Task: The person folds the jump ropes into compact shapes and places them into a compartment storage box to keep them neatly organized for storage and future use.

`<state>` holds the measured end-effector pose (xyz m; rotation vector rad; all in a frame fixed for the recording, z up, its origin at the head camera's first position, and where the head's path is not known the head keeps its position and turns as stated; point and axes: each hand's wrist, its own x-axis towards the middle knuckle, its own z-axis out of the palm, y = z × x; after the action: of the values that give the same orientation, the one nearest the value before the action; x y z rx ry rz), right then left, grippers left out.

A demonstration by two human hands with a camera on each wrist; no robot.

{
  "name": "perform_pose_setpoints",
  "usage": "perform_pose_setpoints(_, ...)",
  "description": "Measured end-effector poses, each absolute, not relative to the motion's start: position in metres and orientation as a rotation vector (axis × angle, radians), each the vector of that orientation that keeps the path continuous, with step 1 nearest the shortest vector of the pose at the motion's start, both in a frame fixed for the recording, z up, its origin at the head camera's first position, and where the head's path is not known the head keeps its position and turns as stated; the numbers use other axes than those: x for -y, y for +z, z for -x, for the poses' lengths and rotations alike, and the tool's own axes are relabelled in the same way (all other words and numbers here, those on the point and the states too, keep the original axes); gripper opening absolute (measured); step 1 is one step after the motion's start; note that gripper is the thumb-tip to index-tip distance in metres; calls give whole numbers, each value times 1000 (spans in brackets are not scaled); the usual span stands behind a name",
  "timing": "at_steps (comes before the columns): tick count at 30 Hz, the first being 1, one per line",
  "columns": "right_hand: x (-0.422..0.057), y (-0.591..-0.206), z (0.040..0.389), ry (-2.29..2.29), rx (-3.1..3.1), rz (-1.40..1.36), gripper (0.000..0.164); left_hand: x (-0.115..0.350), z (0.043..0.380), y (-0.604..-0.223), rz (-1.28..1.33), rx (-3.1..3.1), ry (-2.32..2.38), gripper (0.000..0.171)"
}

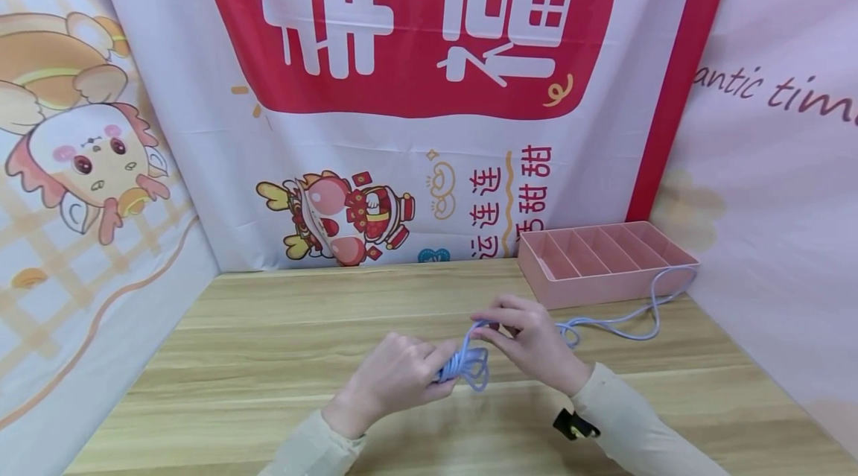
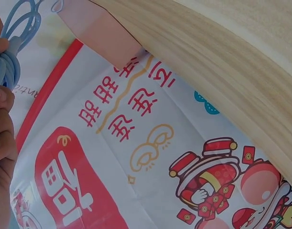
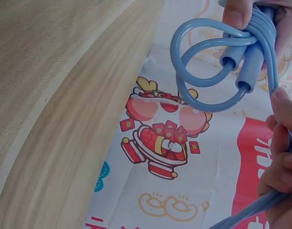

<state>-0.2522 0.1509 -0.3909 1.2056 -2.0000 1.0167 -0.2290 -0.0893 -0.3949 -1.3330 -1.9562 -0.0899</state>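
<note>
A light blue skipping rope is wound into a bundle over the middle of the table. My left hand grips this bundle, thumb and fingers round it. In the right wrist view two tubular handles lie side by side under the wound turns, with cord loops curving out of their ends. My right hand pinches the cord just right of the bundle, and a stretch of cord runs between both hands. The loose length trails behind the right hand along the tabletop to the pink box.
A pink compartment box stands at the back right of the wooden table, with cord lying over its front right corner. Printed cloths hang behind and at both sides. A black strap piece sits by the right sleeve.
</note>
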Motion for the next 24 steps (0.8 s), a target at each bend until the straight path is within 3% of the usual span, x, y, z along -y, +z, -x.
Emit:
perform_pose_setpoints(8, -151, -390, 255, 1003, 1891, -1273, 28, 89, 228, -395, 1335, 1966, -83, 37)
perform_pose_setpoints(24, -152, -389, 255, 1018, 1945, -1253, 22, 88, 228, -395, 1323, 1880, -65, 54)
